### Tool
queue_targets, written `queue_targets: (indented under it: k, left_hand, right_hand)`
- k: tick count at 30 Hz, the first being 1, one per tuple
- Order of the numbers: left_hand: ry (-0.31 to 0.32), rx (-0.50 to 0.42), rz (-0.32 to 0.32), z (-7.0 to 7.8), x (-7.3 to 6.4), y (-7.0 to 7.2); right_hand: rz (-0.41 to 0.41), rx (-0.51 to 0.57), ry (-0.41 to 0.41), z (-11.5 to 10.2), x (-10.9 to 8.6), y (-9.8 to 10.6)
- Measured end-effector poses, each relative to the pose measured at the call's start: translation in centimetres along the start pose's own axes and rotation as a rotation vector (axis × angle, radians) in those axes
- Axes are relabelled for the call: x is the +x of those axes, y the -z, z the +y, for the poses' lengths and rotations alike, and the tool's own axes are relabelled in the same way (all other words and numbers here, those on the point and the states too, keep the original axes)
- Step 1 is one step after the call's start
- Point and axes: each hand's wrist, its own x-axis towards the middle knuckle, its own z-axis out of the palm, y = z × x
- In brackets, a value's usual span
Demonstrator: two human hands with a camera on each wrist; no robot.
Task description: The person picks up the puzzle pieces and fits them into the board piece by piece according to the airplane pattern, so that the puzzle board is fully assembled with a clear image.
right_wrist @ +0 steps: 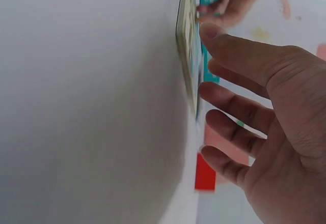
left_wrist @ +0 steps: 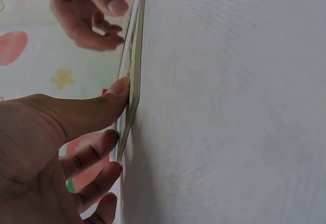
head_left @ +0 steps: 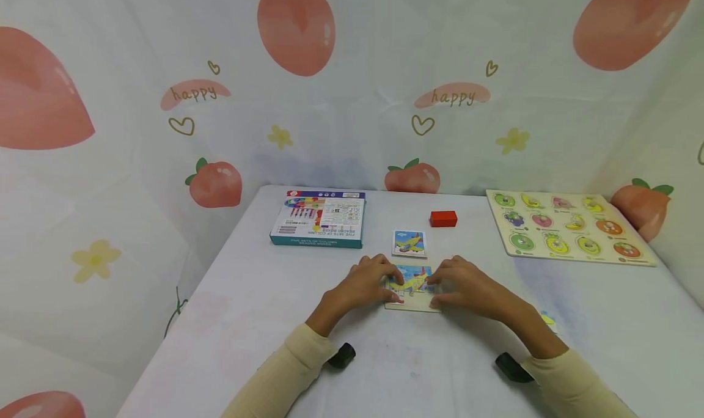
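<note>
A small wooden puzzle board (head_left: 411,305) lies on the table, with airplane picture pieces (head_left: 414,277) across its upper part and bare wood along its lower edge. My left hand (head_left: 371,282) touches the left side of the board; its thumb (left_wrist: 114,94) presses on the board's face near a small piece, the other fingers loosely bent. At the right side, my right hand (head_left: 464,286) has its thumb and fingertips by the board's edge, fingers spread in the right wrist view. Its fingertips partly hide the pieces there. An airplane picture card (head_left: 409,244) lies just beyond the board.
Behind to the left lies a flat bead-set box (head_left: 318,219). A red block (head_left: 443,219) stands past the card, and a fruit puzzle board (head_left: 572,228) lies at the back right. A small yellow-and-blue piece (head_left: 548,320) shows partly behind my right forearm.
</note>
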Motion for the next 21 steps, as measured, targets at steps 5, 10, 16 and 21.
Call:
queue_targets:
  k: [5, 10, 16, 21]
  left_hand:
    - [0.006, -0.012, -0.002, 0.0, 0.0, 0.0]
    - [0.009, -0.018, 0.002, 0.0, -0.1, 0.1]
    - [0.004, -0.019, 0.01, 0.1, 0.0, 0.0]
    - [0.006, -0.022, 0.007, 0.0, 0.0, 0.0]
  right_hand:
    - [0.026, -0.025, -0.029, 1.7, -2.6, 1.2]
    - [0.054, -0.063, -0.043, 3.0, -5.0, 2.3]
    - [0.068, -0.075, -0.089, 4.3, -7.3, 3.3]
    - [0.054, -0.076, -0.125, 5.5, -8.8, 3.7]
